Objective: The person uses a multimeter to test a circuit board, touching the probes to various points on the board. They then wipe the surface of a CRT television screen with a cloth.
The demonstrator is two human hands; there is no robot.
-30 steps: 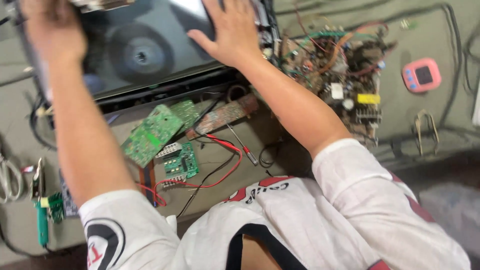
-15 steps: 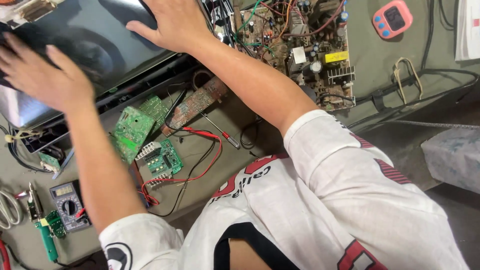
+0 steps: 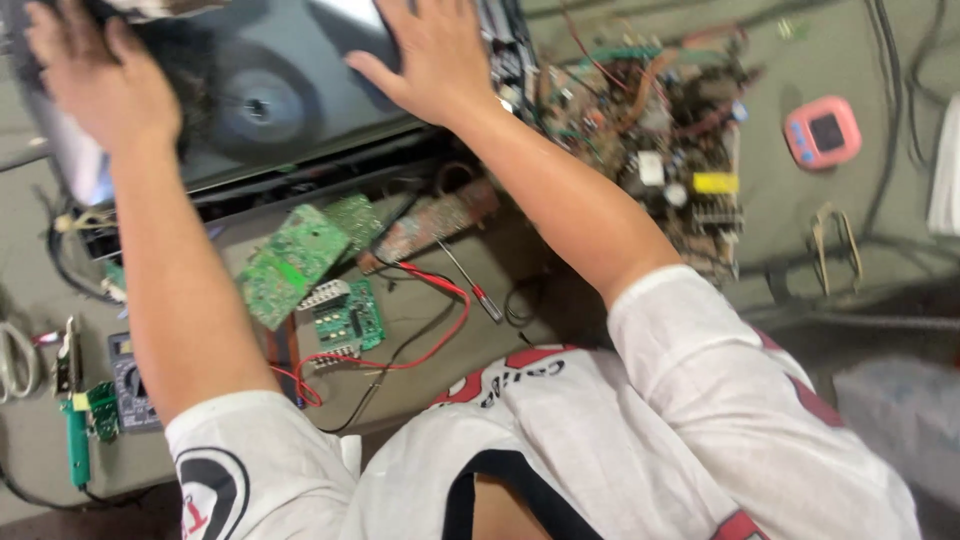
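Dark glass of a large screen panel [image 3: 260, 110] fills the upper left of the desk [image 3: 560, 250], lying face up. Both hands rest flat on it with fingers spread, gripping nothing: the left hand [image 3: 95, 85] near the panel's left edge, the right hand [image 3: 430, 55] near its right edge. Just below the panel lie several green circuit boards [image 3: 300, 260], with red test leads [image 3: 420, 320] looping beside them. A large crowded circuit board [image 3: 660, 150] sits just right of the panel. A small pink timer [image 3: 822, 132] lies farther right. A multimeter [image 3: 130, 385] sits at the lower left.
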